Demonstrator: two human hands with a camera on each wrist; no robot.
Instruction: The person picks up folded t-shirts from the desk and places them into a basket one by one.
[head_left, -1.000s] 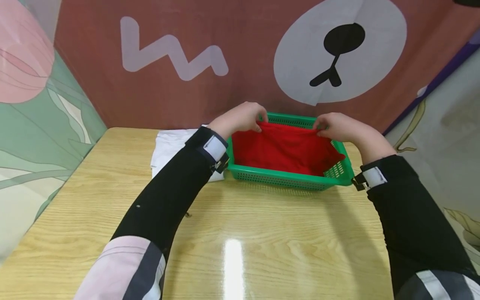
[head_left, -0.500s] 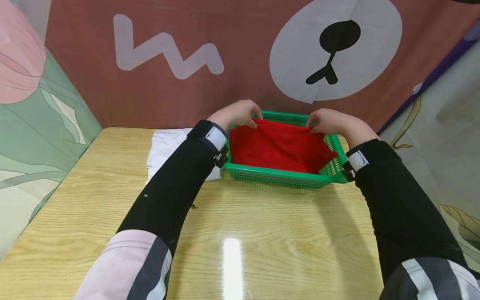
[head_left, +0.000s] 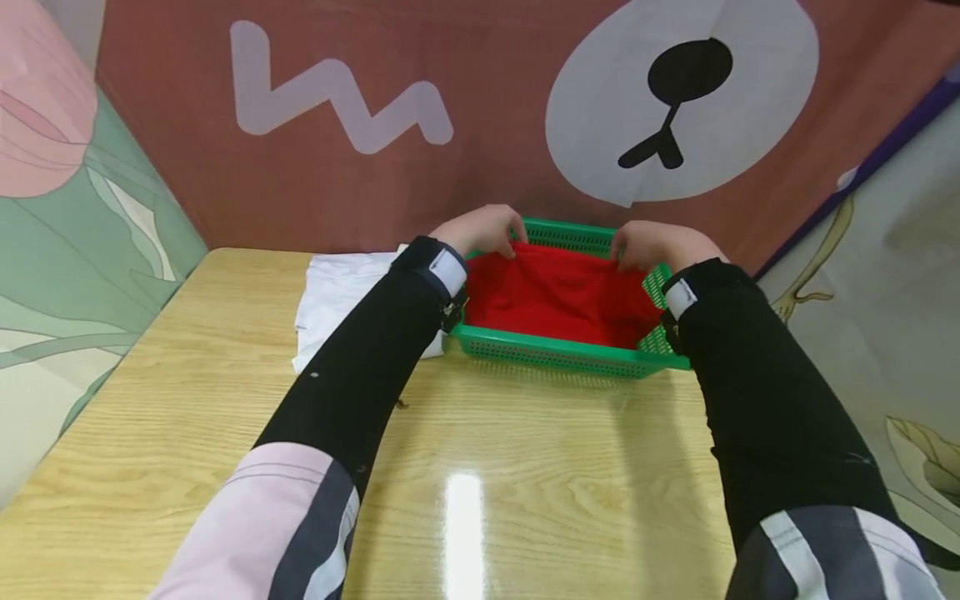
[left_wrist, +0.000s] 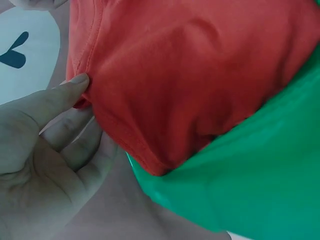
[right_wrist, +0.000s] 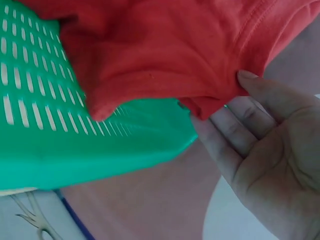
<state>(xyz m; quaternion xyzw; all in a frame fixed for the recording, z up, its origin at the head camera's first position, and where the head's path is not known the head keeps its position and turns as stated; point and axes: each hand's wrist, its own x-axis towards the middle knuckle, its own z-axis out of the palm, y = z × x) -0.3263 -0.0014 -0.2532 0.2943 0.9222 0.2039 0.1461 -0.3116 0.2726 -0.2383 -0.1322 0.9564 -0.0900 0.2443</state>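
A red garment (head_left: 558,296) with a stitched hem lies in and hangs over a green perforated plastic basket (head_left: 558,351). My left hand (head_left: 483,230) pinches its far left edge. In the left wrist view, thumb and fingers grip the hem, and a lower corner of the fabric (left_wrist: 165,125) rests at the basket's rim. My right hand (head_left: 660,245) pinches the far right edge. The right wrist view has that thumb pressing the hem (right_wrist: 220,95) against the fingers, with the side of the cloth drooping beside the slotted basket wall (right_wrist: 37,110). The top edge stretches between both hands.
A folded white cloth (head_left: 337,292) lies left of the basket, partly behind my left forearm. The wooden table (head_left: 540,467) extends in front. A brown printed backdrop (head_left: 360,192) stands right behind the table's far edge.
My right hand has moved slightly left, nearer the left hand. The red fabric between them has gone a little slacker, and its right corner has drawn in. Both hands keep their grip.
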